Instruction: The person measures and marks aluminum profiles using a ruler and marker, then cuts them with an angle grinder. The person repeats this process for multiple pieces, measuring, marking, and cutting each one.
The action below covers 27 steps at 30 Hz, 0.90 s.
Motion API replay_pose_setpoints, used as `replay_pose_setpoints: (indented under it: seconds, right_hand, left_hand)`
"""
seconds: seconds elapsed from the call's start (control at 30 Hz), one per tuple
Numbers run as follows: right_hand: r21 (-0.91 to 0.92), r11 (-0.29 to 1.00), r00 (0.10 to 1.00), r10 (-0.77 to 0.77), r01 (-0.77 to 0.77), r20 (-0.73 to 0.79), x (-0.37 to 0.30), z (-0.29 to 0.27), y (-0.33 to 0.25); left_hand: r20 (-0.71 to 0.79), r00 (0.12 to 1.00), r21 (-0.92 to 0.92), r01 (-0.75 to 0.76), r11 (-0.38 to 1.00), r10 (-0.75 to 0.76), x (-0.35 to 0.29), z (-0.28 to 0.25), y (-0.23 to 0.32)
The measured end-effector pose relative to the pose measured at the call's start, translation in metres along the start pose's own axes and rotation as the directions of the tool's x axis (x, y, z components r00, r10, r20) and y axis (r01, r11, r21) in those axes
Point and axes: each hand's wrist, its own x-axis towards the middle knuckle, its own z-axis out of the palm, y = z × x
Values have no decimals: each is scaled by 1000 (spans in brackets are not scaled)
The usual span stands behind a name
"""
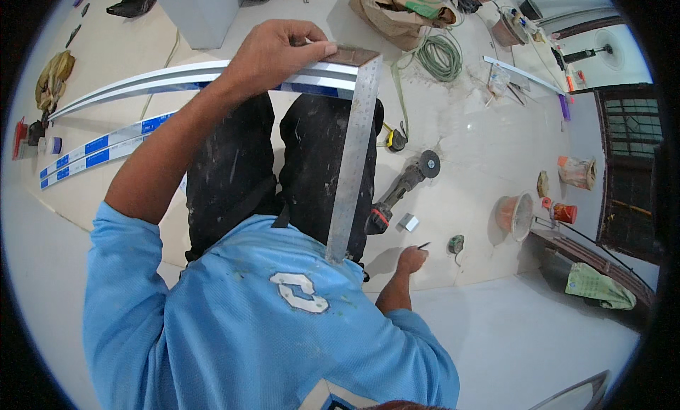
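Observation:
My left hand (287, 52) is closed on the dark stock of a metal try square (350, 158), with the thumb along it. The stock rests at the end of a long white-and-silver metal profile (170, 77) that lies across in front of my knees. The square's ruled blade runs from there back toward my waist, over my right leg. Low at my right side, my right hand (409, 260) pinches a thin dark stick like a pencil (423, 245). Near that hand lie a small silver offcut (408, 222) and a green object with a cord (456, 244).
An angle grinder (404, 190) and a yellow-black tape measure (396, 138) lie on the tiled floor at right. More blue-filmed profiles (106, 144) lie at left. Farther off are a coiled hose (439, 57), a paper sack (397, 17), a bucket (515, 216) and a pillar (198, 13).

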Motion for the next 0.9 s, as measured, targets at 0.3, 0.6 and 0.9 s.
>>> replay_pose_setpoints:
  seconds: [0.3, 0.6, 0.9]
  right_hand:
    - [954, 210, 957, -244, 212, -159, -2, -244, -212]
    - [913, -227, 591, -703, 339, -394, -115, -382, -353]
    - [813, -180, 537, -670, 553, -513, -136, -384, -376]
  left_hand:
    - [-7, 998, -23, 67, 997, -67, -1, 1, 7]
    - [-14, 997, -119, 77, 990, -79, 8, 3, -1]
    - [-11, 995, -100, 102, 990, -103, 4, 3, 7]
